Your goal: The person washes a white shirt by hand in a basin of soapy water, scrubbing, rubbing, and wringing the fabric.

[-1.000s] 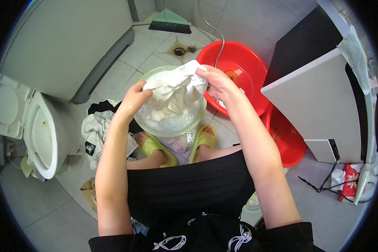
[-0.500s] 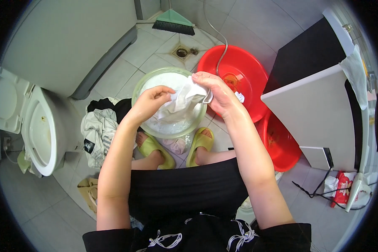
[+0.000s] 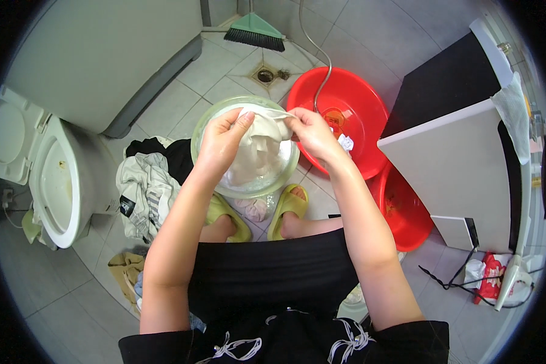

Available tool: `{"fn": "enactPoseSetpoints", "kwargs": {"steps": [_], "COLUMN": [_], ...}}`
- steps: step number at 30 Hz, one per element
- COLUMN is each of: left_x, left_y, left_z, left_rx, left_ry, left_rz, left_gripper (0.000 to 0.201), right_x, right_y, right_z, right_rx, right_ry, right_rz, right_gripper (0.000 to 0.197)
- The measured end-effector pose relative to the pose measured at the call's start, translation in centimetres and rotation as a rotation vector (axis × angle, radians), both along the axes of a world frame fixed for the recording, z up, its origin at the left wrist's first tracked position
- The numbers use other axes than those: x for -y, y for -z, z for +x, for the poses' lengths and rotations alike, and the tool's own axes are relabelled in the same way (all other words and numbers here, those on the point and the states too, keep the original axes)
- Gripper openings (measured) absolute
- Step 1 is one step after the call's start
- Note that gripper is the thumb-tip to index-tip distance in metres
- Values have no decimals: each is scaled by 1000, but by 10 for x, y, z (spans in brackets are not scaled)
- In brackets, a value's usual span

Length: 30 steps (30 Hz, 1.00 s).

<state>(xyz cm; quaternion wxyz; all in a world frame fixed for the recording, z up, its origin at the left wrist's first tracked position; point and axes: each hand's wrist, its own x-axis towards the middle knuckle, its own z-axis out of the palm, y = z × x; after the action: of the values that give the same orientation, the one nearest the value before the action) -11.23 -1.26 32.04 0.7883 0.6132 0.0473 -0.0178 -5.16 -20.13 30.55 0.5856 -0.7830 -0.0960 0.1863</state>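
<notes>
Our left hand (image 3: pixel 224 136) and right hand (image 3: pixel 306 130), earlier bunching the wet white garment (image 3: pixel 258 151), now pinch its edge stretched taut between them above the pale green basin (image 3: pixel 200 130), ready for scrubbing.

The room around me is lit evenly and fairly brightly from overhead, so the pale tiled floor (image 3: pixel 164 91) reads clean and my forearms throw only soft, short shadows; a mild sheen sits on the glossy round red plastic basin (image 3: pixel 352 103), with no harsh glare anywhere. The fisheye bends the straight edge of the white cabinet panel (image 3: pixel 455 164) and the tile lines toward a black rim; the centre is sharp, the margins softer and dimmer.
</notes>
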Motion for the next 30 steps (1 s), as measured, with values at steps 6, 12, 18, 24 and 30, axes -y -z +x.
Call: {"fn": "enactPoseSetpoints", "kwargs": {"steps": [6, 12, 18, 24, 30], "left_x": [-25, -24, -10, -19, -19], "left_y": [-8, -9, 4, 0, 10], "left_z": [0, 0, 4, 7, 4], "left_rx": [146, -30, 113, 164, 202], "left_ry": [-117, 232, 202, 181, 187], "left_rz": [856, 47, 283, 564, 582], "left_gripper": [34, 41, 51, 24, 22], "right_x": [0, -8, -11, -4, -2], "right_y": [-39, -55, -57, -60, -53], "right_z": [2, -3, -8, -6, -11], "right_rx": [-388, -349, -419, 1, 7], "right_ry": [240, 62, -242, -290, -303], "right_rz": [690, 714, 566, 13, -35], "right_gripper": [17, 20, 21, 37, 20]}}
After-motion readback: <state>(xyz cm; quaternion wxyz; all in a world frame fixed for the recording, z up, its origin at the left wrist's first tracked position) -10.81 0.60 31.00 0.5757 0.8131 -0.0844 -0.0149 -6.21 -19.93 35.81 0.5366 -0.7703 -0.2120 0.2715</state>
